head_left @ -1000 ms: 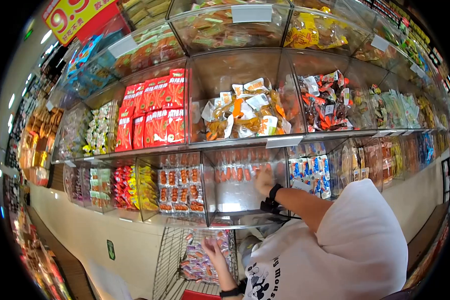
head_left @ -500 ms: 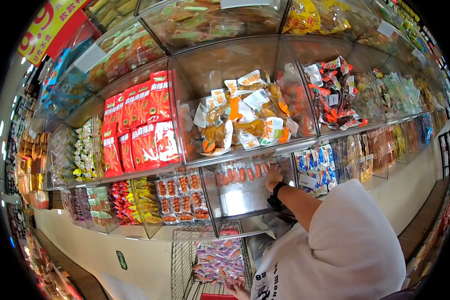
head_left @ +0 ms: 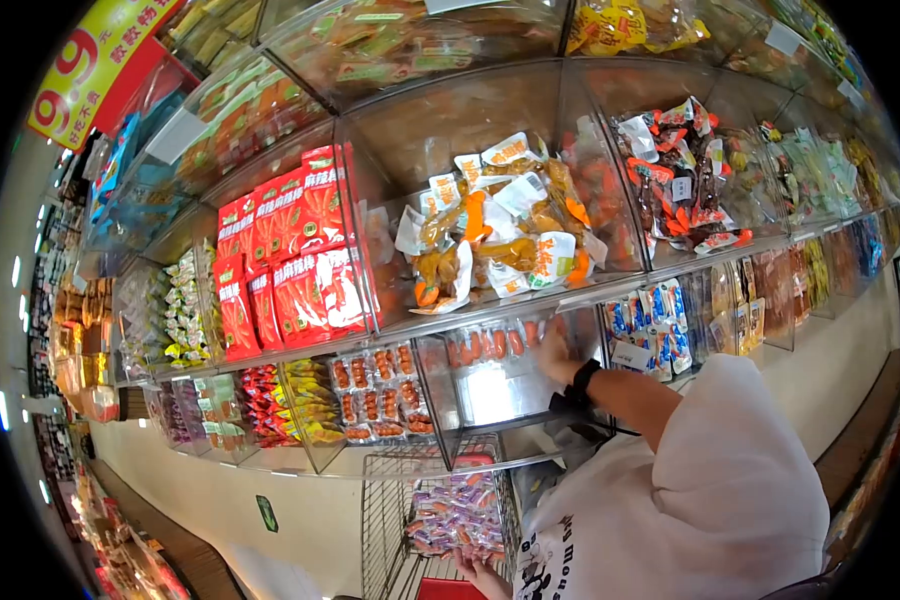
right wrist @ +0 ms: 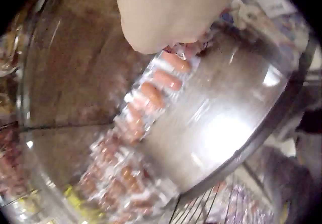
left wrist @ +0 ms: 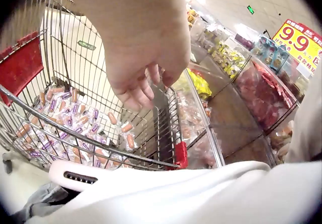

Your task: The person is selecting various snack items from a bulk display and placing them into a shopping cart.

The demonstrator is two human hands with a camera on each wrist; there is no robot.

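My right hand (head_left: 558,355) reaches into a clear lower bin (head_left: 525,398), at the right end of a row of wrapped sausages (head_left: 498,343). In the right wrist view this hand (right wrist: 168,20) covers the row's far end, where crinkled wrapper shows beneath it. Its fingers are mostly hidden, and I cannot tell whether they grip a sausage. My left hand (left wrist: 143,58) hangs with loosely bent fingers, holding nothing, above a wire shopping cart (left wrist: 128,158). Many small sausages in purple-and-clear wrappers (left wrist: 70,116) lie inside the cart.
Left of the bin, another compartment holds packs of reddish-brown sausages (head_left: 380,390); on its right are blue-and-white packets (head_left: 660,315). Above stand red snack bags (head_left: 290,265) and bagged drumsticks (head_left: 500,225). Clear dividers and the shelf edge (head_left: 470,322) surround the right hand's bin.
The left hand has dropped lower, toward the cart's near side. The right hand stays at the row's right end, shifting slightly. The head view has moved closer and tilted.
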